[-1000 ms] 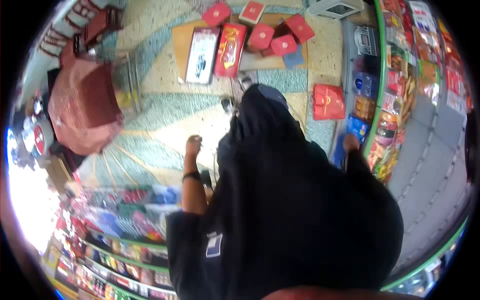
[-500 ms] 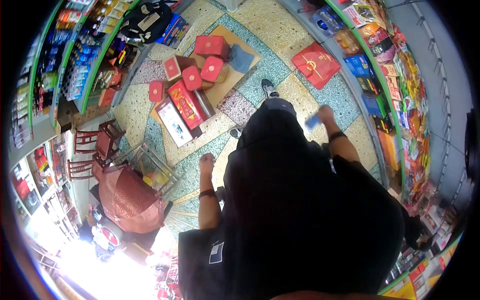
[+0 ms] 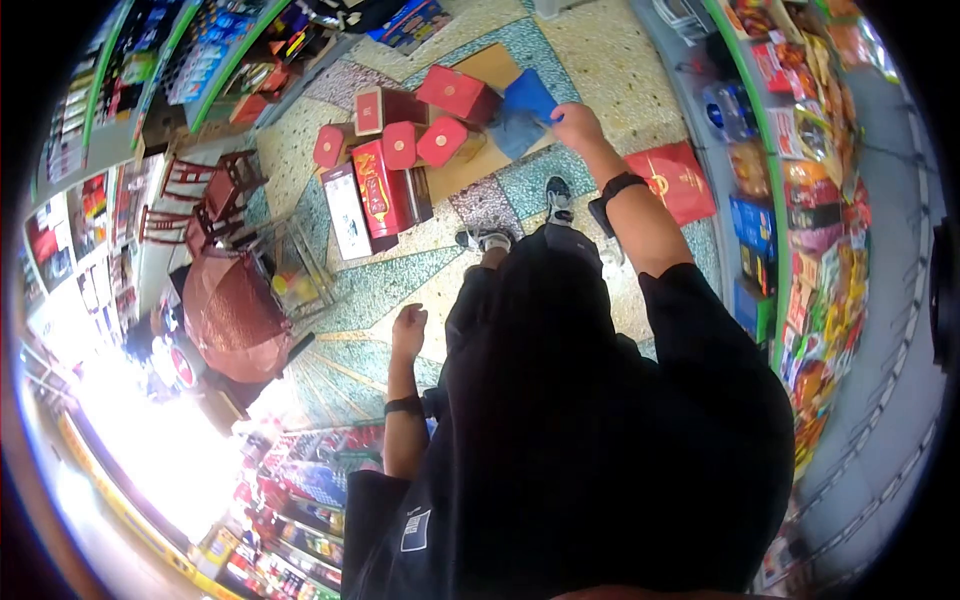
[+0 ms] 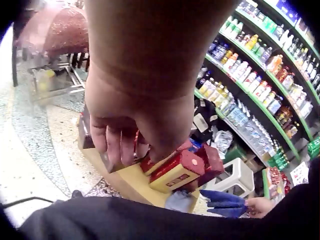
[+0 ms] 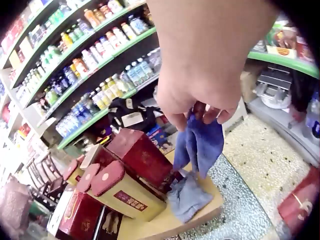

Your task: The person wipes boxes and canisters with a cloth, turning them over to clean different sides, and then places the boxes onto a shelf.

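Observation:
My right hand (image 3: 580,128) pinches a blue cloth (image 5: 202,145) by one end, so that it hangs in folds. Just below it, a grey-blue cloth (image 5: 189,200) lies crumpled on a flat piece of cardboard (image 5: 150,227). Several red-topped gift boxes (image 3: 438,142) stand close by on the cardboard, beside a red box with gold writing (image 3: 376,190) and a white-topped box (image 3: 347,215). Away from these, my left hand (image 3: 407,328) hangs at my left side with fingers loosely bent and nothing in them.
A red bag (image 3: 680,185) lies on the tiled floor to the right, near a shelf of packaged snacks (image 3: 800,210). On the left are a folding-type pink umbrella (image 3: 235,310) and wooden chairs (image 3: 190,180). Bottle shelves (image 5: 100,60) rise behind the boxes.
My right hand has come from the right-hand shelf with the blue cloth and reached forward over the grey-blue cloth. My left hand still hangs at my side.

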A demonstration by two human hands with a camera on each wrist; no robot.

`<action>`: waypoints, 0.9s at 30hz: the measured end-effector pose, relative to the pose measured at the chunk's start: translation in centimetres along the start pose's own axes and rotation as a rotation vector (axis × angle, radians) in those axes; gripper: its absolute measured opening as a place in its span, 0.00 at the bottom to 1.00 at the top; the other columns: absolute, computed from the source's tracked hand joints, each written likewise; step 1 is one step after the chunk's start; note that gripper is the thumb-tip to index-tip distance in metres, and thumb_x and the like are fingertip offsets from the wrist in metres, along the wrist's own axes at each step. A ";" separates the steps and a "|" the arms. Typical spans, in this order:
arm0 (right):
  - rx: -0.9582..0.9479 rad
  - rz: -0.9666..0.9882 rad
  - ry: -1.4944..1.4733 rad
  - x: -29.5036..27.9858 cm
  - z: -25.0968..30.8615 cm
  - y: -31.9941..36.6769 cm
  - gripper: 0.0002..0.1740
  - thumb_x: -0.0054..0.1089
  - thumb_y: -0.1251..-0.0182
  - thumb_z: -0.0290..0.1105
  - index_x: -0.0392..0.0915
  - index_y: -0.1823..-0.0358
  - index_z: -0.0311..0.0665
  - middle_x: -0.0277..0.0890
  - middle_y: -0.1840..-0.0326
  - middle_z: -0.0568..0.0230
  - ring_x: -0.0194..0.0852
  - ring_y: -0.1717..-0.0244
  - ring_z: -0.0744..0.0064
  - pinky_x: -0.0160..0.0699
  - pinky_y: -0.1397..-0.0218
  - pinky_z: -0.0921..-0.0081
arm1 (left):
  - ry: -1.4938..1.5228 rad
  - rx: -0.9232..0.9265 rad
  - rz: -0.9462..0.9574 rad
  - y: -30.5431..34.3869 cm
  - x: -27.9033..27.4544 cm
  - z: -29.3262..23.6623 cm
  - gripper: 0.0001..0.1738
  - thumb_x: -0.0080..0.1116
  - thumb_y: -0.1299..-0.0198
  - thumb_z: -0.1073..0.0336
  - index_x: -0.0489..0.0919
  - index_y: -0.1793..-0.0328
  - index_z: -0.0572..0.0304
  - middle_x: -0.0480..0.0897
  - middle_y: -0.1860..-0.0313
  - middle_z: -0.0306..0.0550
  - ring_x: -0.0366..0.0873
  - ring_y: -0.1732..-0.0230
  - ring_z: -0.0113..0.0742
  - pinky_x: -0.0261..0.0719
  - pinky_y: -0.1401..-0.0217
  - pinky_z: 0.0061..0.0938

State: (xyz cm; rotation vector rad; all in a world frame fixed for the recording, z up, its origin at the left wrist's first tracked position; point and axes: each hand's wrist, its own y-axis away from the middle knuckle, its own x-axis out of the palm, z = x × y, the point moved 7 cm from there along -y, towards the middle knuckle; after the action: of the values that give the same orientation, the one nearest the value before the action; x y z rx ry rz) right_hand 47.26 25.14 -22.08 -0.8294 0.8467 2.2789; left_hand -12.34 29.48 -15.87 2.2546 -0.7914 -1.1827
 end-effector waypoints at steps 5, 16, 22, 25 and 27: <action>-0.054 0.047 0.040 0.8 0.7 -2.1 0.12 0.65 0.49 0.33 0.89 0.62 0.41 0.86 0.58 0.50 0.86 0.55 0.51 0.83 0.48 0.62 | 0.177 -0.234 -0.040 6.0 2.0 6.3 0.19 0.60 0.39 0.61 0.83 0.48 0.67 0.86 0.66 0.50 0.83 0.65 0.38 0.79 0.57 0.32; -0.162 0.512 0.407 11.1 1.4 3.8 0.16 0.61 0.46 0.35 0.86 0.62 0.31 0.84 0.56 0.40 0.83 0.53 0.39 0.82 0.47 0.51 | 0.170 -0.328 -0.169 11.3 5.5 6.2 0.17 0.70 0.42 0.58 0.83 0.71 0.67 0.82 0.77 0.46 0.75 0.74 0.29 0.76 0.66 0.31; -0.182 0.706 0.272 21.6 3.7 9.8 0.20 0.65 0.48 0.42 0.87 0.60 0.33 0.84 0.61 0.41 0.85 0.57 0.44 0.82 0.50 0.57 | 0.277 -0.244 -0.117 10.1 6.3 6.5 0.12 0.63 0.36 0.63 0.84 0.62 0.67 0.85 0.69 0.51 0.80 0.67 0.31 0.78 0.61 0.31; -0.002 0.511 0.157 22.5 3.0 10.4 0.26 0.64 0.45 0.43 0.84 0.45 0.39 0.83 0.44 0.49 0.81 0.42 0.48 0.78 0.37 0.61 | 0.234 -0.195 -0.080 7.9 6.1 11.2 0.11 0.64 0.39 0.65 0.85 0.57 0.65 0.87 0.66 0.52 0.84 0.64 0.37 0.80 0.58 0.32; 0.038 0.533 0.120 23.0 1.4 10.1 0.28 0.64 0.45 0.43 0.83 0.42 0.40 0.82 0.43 0.50 0.80 0.41 0.50 0.77 0.37 0.62 | 0.223 -0.201 -0.089 6.5 4.9 12.3 0.13 0.66 0.42 0.64 0.85 0.53 0.61 0.87 0.65 0.53 0.86 0.62 0.46 0.81 0.56 0.35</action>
State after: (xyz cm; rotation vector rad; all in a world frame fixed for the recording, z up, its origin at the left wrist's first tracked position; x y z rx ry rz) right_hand 25.02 26.21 -33.82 -0.7995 1.2865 2.6718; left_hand -22.28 19.75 -20.91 2.2224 -0.4690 -0.9790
